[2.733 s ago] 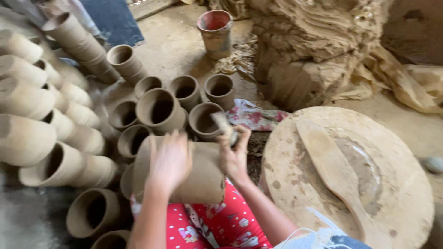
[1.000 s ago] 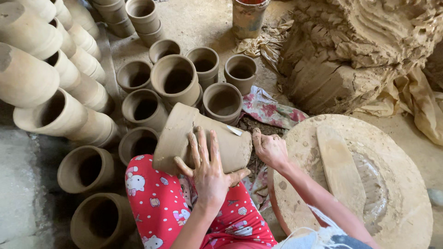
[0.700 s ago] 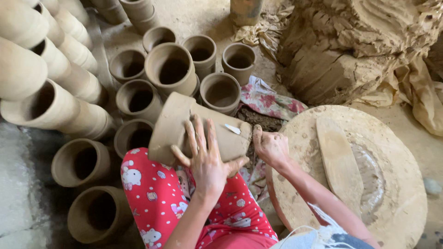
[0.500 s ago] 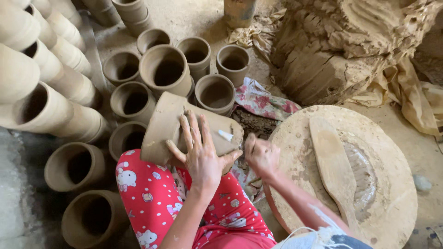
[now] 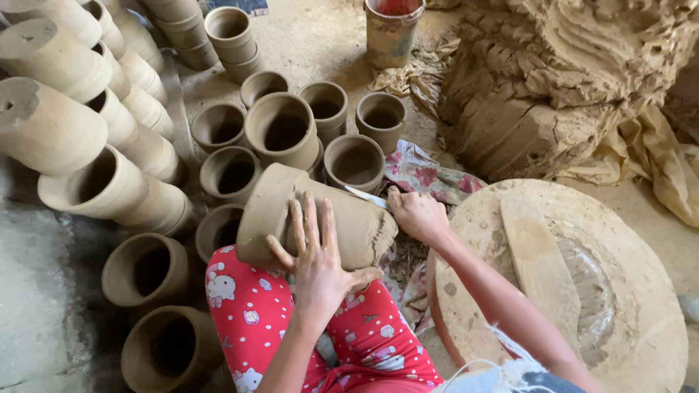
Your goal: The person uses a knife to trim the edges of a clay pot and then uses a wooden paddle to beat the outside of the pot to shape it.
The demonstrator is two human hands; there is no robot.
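**Clay pot on lap, blade at its base**

Pot (image 5: 313,218) lies on its side across the knee in red patterned trousers (image 5: 291,327), mouth facing left. Left hand (image 5: 317,251) lies flat on the pot wall, fingers spread. Right hand (image 5: 415,215) pinches a thin blade (image 5: 364,195), tip touching the pot's base end. Upright pots (image 5: 284,131) stand just behind; stacked pots (image 5: 73,109) left. Round wheel (image 5: 582,291) with a flat board (image 5: 539,255) sits right. Clay heap (image 5: 553,80) and bucket (image 5: 392,29) are behind.

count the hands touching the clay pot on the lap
2. The left hand lies spread flat on the brown unfired clay pot; the right hand presses a thin blade at its base end.
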